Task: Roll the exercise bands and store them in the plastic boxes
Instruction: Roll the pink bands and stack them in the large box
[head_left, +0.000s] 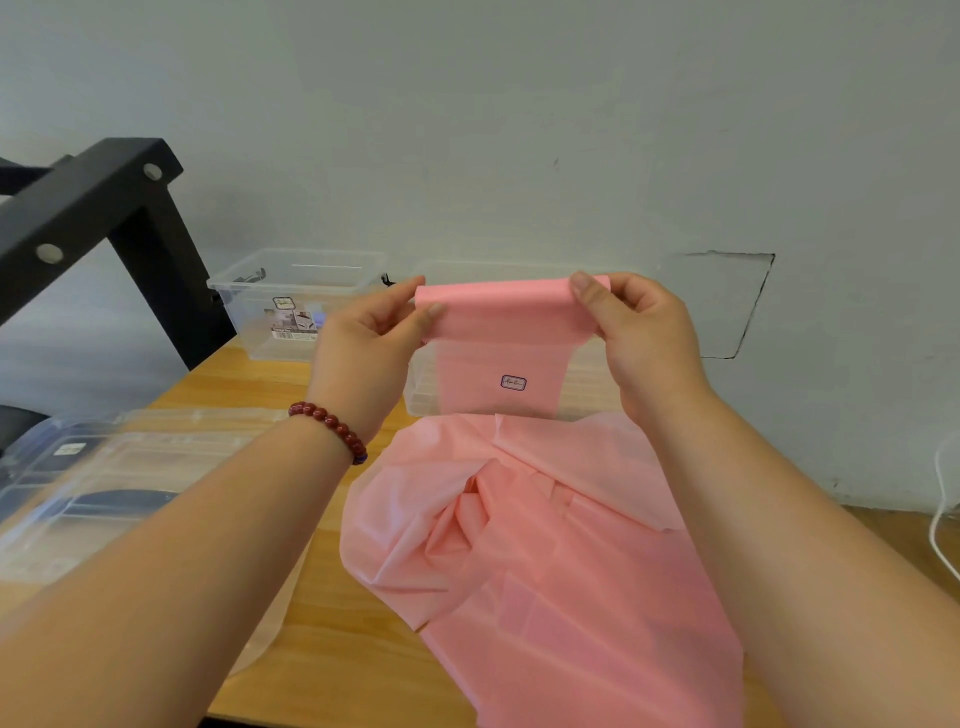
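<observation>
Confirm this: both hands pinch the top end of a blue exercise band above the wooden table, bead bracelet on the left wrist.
Wrong colour: the exercise band is pink, not blue. The head view shows the left hand and right hand pinching its top end above the wooden table, bead bracelet on the left wrist.

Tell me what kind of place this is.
Probably a plain workroom or storeroom bench: a wooden table against a bare, scuffed wall, clear plastic boxes on it, and a black metal frame at left.
</observation>
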